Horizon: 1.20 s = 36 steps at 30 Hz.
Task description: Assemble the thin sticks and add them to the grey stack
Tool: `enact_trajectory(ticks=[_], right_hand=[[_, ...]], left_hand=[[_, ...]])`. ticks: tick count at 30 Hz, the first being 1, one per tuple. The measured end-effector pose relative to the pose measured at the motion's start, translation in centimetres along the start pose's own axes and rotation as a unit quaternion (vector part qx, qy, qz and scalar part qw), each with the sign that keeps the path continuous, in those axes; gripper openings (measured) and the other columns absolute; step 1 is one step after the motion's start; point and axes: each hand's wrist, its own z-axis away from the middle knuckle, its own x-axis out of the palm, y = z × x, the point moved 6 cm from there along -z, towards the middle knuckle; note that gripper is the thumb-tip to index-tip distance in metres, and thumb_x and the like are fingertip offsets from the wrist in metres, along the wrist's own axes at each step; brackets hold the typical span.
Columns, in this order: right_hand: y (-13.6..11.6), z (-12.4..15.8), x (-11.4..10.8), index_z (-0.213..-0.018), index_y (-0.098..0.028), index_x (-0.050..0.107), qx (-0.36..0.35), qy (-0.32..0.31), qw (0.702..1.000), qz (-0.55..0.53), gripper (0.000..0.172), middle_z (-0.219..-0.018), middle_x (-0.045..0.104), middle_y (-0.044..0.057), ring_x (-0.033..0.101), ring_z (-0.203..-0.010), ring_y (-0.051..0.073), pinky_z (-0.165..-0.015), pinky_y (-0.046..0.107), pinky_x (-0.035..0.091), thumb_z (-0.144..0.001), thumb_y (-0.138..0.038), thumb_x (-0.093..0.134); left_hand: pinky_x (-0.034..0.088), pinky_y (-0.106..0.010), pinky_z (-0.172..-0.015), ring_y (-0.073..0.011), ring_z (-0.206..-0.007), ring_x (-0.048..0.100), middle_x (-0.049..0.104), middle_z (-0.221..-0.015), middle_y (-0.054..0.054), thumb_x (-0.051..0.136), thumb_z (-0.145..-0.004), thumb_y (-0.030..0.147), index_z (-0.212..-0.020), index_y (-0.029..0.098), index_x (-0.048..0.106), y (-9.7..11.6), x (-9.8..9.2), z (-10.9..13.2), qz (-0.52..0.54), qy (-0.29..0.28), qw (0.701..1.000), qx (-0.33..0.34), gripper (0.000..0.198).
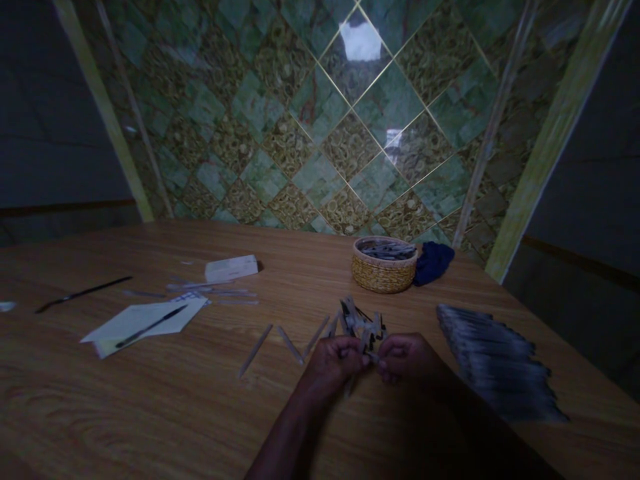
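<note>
My left hand (336,359) and my right hand (406,357) meet low over the table, right of the middle. Fingers of both are pinched together, fingertips almost touching, around a small pale strip (373,358); its exact kind is too dim to make out. Just beyond the fingers lies a loose heap of pale strips and small dark pieces (354,319), partly hidden by my hands. Several thin flat grey strips (256,350) lie on the wood to the left of my left hand.
A woven basket (383,275) full of thin grey pieces stands behind, beside a dark blue cloth (434,262). Rows of slim dark sticks (495,360) lie right. Leftward are a white box (231,268), papers (145,320) with a pen (151,327), and a dark rod (85,293). A tiled wall (310,133) rises behind.
</note>
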Motion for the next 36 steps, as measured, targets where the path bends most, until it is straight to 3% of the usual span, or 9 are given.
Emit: enact_trajectory(ticks=[6,11,16,18,22,26,31,36], right_hand=[[0.0,0.0,0.7,-0.064,-0.015,0.059,0.006,-0.009,1.000,0.021,0.027,-0.047,0.059,-0.002,0.053,-0.041,0.011,-0.041,0.021,0.040,-0.057,-0.039,0.069],[0.1,0.0,0.0,-0.066,-0.017,0.057,0.007,-0.002,0.998,0.061,0.023,-0.052,0.059,-0.002,0.053,-0.044,0.011,-0.044,0.022,0.041,-0.061,-0.039,0.063],[1.5,-0.4,-1.3,-0.055,-0.018,0.054,0.015,0.033,0.986,0.165,0.004,-0.045,0.051,-0.004,0.045,-0.041,0.010,-0.041,0.021,0.031,-0.056,-0.022,0.055],[1.9,-0.5,-1.8,-0.050,-0.018,0.054,0.004,0.058,0.975,0.212,0.004,-0.047,0.051,-0.003,0.046,-0.046,0.011,-0.045,0.022,0.031,-0.053,-0.015,0.053],[2.0,-0.7,-2.5,-0.060,-0.017,0.061,-0.018,0.099,0.960,0.260,0.011,-0.060,0.060,0.002,0.054,-0.061,0.016,-0.055,0.024,0.036,-0.054,-0.012,0.052],[1.9,-0.7,-2.1,-0.079,-0.016,0.063,-0.038,0.104,0.964,0.241,0.017,-0.071,0.063,0.004,0.056,-0.064,0.016,-0.053,0.023,0.039,-0.067,-0.021,0.051],[1.4,-0.4,0.0,-0.084,-0.015,0.064,-0.060,0.072,0.978,0.187,0.023,-0.057,0.055,-0.001,0.048,-0.049,0.011,-0.045,0.021,0.036,-0.070,-0.030,0.053],[-0.1,0.3,2.7,-0.084,-0.017,0.067,-0.099,0.031,0.988,0.116,0.020,-0.059,0.059,-0.002,0.051,-0.052,0.010,-0.049,0.020,0.040,-0.067,-0.025,0.058]], left_hand=[[0.025,-0.021,-0.044,-0.0075,-0.043,0.037,0.051,-0.048,0.004,0.070,-0.058,0.028,-0.055,0.014,0.061,-0.6,-0.1,-0.2,-0.021,0.007,1.000,-0.012,0.017],[0.027,-0.020,-0.044,-0.0077,-0.043,0.041,0.053,-0.048,0.003,0.070,-0.056,0.029,-0.052,0.014,0.058,0.1,-1.5,-0.3,-0.003,0.058,0.998,-0.002,0.020],[0.024,-0.020,-0.040,-0.0059,-0.036,0.036,0.052,-0.043,0.003,0.070,-0.055,0.032,-0.053,0.014,0.058,0.7,-3.0,-0.1,0.012,0.121,0.992,-0.019,0.023],[0.022,-0.020,-0.038,-0.0054,-0.035,0.035,0.053,-0.044,0.003,0.069,-0.056,0.033,-0.055,0.013,0.059,0.7,-3.2,0.0,0.003,0.129,0.991,-0.029,0.023],[0.022,-0.019,-0.037,-0.0048,-0.034,0.035,0.056,-0.045,0.002,0.068,-0.057,0.032,-0.055,0.013,0.058,0.1,-3.0,-0.1,0.008,0.124,0.992,-0.038,0.022],[0.020,-0.019,-0.036,-0.0042,-0.032,0.034,0.057,-0.046,0.002,0.067,-0.059,0.032,-0.054,0.014,0.056,-0.4,-2.6,-0.3,-0.010,0.090,0.994,-0.052,0.022],[0.019,-0.020,-0.036,-0.0050,-0.030,0.032,0.056,-0.044,0.001,0.066,-0.058,0.030,-0.051,0.015,0.054,-0.6,-1.7,-0.2,-0.039,0.042,0.996,-0.065,0.020],[0.019,-0.021,-0.038,-0.0058,-0.032,0.033,0.054,-0.040,0.001,0.063,-0.056,0.025,-0.049,0.015,0.056,-1.4,-1.0,-0.2,-0.048,0.010,0.995,-0.082,0.014]])
